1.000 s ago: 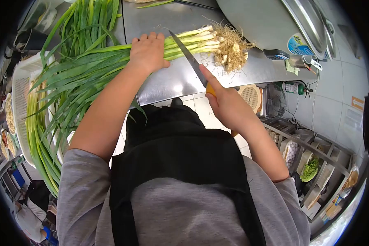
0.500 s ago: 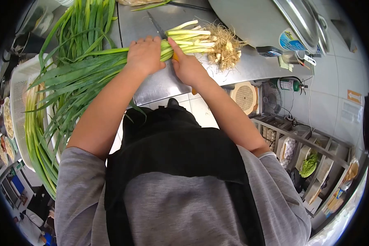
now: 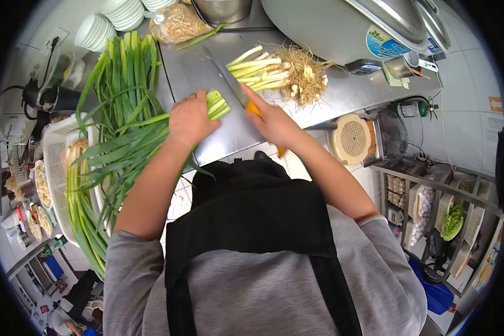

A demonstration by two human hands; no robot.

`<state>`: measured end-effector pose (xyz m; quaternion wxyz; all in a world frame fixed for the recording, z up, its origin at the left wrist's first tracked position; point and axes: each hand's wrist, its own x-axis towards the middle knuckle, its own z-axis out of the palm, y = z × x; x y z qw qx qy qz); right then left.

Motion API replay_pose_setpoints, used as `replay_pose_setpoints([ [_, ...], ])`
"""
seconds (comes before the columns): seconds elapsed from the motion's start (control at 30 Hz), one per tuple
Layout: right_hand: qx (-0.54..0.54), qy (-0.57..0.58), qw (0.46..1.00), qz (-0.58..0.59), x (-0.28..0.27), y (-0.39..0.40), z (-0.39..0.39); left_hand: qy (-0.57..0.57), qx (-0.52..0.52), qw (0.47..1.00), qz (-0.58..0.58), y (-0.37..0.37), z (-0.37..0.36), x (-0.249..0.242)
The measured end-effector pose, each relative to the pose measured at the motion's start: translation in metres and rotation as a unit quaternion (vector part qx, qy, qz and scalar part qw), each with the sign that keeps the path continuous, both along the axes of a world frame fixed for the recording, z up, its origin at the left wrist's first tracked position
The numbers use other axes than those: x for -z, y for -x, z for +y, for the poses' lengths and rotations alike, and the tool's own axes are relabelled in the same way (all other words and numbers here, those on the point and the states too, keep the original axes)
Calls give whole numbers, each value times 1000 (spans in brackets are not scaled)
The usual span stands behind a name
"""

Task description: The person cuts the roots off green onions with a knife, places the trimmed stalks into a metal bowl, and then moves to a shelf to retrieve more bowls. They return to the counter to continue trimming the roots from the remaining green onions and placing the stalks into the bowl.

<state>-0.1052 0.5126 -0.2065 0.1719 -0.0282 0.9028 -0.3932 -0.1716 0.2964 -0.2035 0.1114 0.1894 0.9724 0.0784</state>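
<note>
My left hand [image 3: 193, 119] is wrapped round a bunch of green onions [image 3: 131, 143], close to their freshly cut ends, and their long leaves trail off to the left. In my right hand [image 3: 271, 120] is a knife [image 3: 229, 77] with an orange handle, its blade pointing away from me. The blade stands between the cut stalks and the severed root ends [image 3: 263, 71], which lie on the steel table with their stringy roots to the right. Another heap of green onion leaves [image 3: 126, 78] rests farther back on the left.
A white basket [image 3: 59, 151] with more green onions stands at the left. Behind are a bag of pale shreds [image 3: 178, 23], stacked white bowls [image 3: 95, 33] and a large grey container [image 3: 319, 28]. Shelving [image 3: 431, 196] with eggs and lettuce is at the lower right.
The green onion bunch has been cut through; the leafy part has moved left and towards me in my left hand, away from the root ends. The knife has come apart from the stalks.
</note>
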Motion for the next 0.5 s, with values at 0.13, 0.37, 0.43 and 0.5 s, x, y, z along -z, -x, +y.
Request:
replay_pose_setpoints([
  [0.13,1,75,969,-234,-49,-45,37,-52,-2,997,60,-1,-8,-14],
  [0.37,-40,58,993,-91,12,-85,65,-266,-117,951,104,-18,-54,-121],
  [0.43,-39,11,992,-117,14,-85,62,-330,-158,925,104,-23,-85,-163],
  [0.5,-48,14,993,-103,13,-87,58,-393,-214,892,59,-12,-111,-205],
])
